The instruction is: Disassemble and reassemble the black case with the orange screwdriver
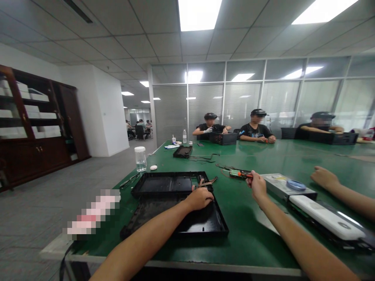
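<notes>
An opened black plastic case (pixel 170 183) lies in front of me, its two shallow halves side by side. My left hand (pixel 200 198) is over the right part of the case, fingers curled down. What they grip, if anything, is hidden. Just beyond the fingers, a bundle of coloured wires (pixel 206 182) comes up from the case. To the right, my right hand (pixel 258 186) is closed around the orange-and-black handle of a screwdriver (pixel 244 174), which points left above the table. A small dark part with wires (pixel 231 173) lies behind the screwdriver.
On the green table (pixel 234 218) stand a clear jar (pixel 140 159) and a grey box (pixel 281 183) bearing a blue roll (pixel 295 185). A white-and-black device (pixel 328 216) lies at right, near another person's hand (pixel 325 177). Several people sit across the table.
</notes>
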A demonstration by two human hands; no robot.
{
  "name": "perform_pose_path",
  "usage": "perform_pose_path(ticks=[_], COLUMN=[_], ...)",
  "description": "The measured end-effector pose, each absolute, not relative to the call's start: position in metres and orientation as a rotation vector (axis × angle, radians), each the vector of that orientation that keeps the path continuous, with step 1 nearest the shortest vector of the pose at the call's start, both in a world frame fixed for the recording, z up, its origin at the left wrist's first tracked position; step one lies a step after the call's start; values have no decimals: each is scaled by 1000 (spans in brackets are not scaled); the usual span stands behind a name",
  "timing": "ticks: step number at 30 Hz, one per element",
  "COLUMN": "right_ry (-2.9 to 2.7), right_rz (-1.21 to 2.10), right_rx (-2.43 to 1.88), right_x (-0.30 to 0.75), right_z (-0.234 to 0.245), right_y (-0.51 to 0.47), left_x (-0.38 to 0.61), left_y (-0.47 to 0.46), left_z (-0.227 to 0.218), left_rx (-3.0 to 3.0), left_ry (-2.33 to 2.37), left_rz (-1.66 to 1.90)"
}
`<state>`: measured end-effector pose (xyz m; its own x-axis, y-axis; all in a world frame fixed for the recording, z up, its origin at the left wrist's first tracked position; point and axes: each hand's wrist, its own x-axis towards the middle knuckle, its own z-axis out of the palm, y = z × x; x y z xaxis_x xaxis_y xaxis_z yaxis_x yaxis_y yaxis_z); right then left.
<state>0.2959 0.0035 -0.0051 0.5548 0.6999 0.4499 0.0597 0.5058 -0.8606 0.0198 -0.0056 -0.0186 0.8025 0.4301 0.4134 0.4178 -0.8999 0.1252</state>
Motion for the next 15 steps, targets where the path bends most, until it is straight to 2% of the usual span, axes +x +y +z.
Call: perform_pose_path(ticks=[6, 15], right_ry=[-1091, -1068], right_rz=[591, 541], right_rx=[-983, -966], right_x=[273, 270], right_z=[-11, -7], right_y=[2, 0], left_x=[20, 26], left_y=[-5, -9], left_z=[-20, -12], left_rx=[2929, 2954], left_ry=[689, 638], left_rz=[734, 717])
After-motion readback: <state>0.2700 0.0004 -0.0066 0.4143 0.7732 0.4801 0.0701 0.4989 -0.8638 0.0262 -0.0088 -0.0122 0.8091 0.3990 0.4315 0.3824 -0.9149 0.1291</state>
